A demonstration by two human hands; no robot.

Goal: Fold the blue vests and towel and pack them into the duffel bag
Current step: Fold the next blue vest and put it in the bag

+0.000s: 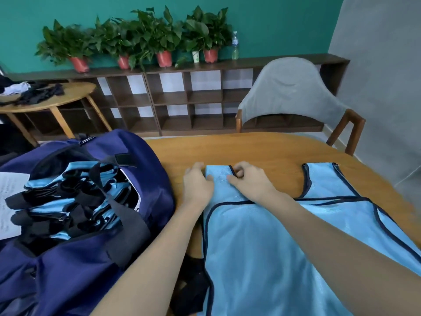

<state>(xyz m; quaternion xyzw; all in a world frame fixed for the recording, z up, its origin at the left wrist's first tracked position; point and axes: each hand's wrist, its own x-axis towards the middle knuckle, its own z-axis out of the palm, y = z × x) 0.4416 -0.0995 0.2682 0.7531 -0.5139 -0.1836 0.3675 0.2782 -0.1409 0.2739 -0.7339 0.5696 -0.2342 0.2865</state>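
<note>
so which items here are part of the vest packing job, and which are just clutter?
Job: vest on the table, left hand and right hand at its shoulder strap, open duffel bag with vests inside.
Clutter: chair, plants, bottle, paper.

I am seeing the blue vest [262,242] showing as thin mesh cloth with a slight sheen and dark fabric trim. The duffel bag [145,179] is looking like smooth navy woven cloth. The table [262,149] is showing smooth, warm-toned wood with a satin finish.
</note>
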